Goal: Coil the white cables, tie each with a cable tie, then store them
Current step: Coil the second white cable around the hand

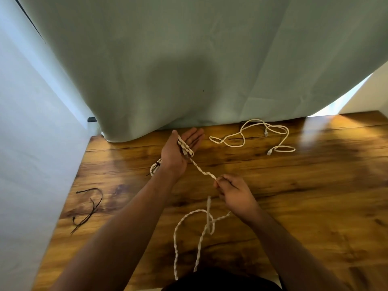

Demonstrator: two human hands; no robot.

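- No text, label, brand, number or sign can be read anywhere in the view.

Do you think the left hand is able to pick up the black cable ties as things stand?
Probably not yet: the left hand has the twisted cable wound around it. The black cable ties lie uncovered on the table to its left.
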